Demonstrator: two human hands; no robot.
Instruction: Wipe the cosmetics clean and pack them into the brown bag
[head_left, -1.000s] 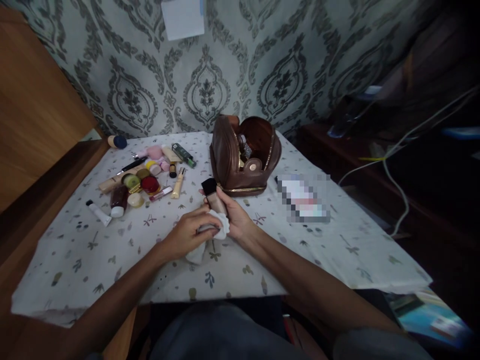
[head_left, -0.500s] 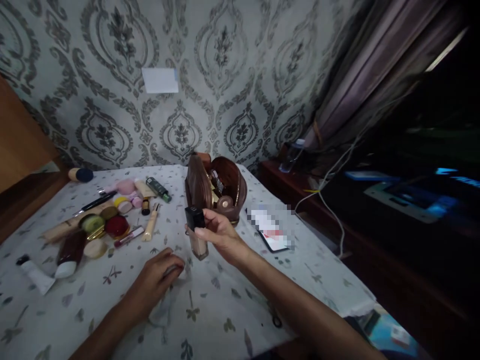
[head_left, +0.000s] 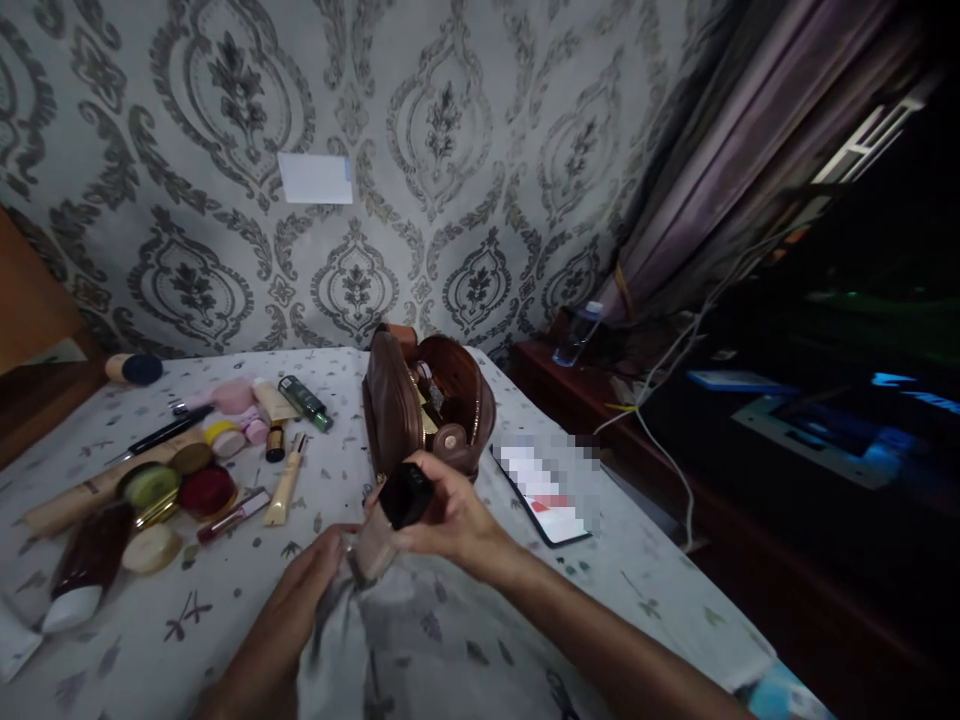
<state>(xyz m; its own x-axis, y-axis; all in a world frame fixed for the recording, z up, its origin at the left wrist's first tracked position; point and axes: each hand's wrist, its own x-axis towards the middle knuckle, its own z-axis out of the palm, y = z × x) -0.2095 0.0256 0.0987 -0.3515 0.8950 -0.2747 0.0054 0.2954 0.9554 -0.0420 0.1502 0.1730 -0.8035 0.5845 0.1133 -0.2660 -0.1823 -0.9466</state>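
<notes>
My right hand [head_left: 457, 515] grips a foundation bottle [head_left: 375, 540] by its black cap. The bottle is clear glass with beige liquid, tilted with its base toward my left hand [head_left: 311, 580]. The fingers of that hand are closed on a raised fold of white cloth [head_left: 330, 640], which seems to be part of the patterned tablecloth. Cloth and bottle base meet at the left fingertips. Just behind my hands stands an open brown makeup bag [head_left: 394, 400], with a round compact [head_left: 450, 440] and other items inside.
Several cosmetics lie at the left, among them a cream tube [head_left: 285, 485], a lip gloss [head_left: 234, 515], a green bottle [head_left: 306, 400] and a brown bottle [head_left: 90, 560]. A phone [head_left: 551, 500] lies right of the bag. A plastic bottle [head_left: 579, 335] stands beyond, near cables.
My right hand has tipped the foundation bottle and brought it down toward my left hand. The left hand has moved up against the bottle's base, lifting the cloth fold. The view has shifted slightly.
</notes>
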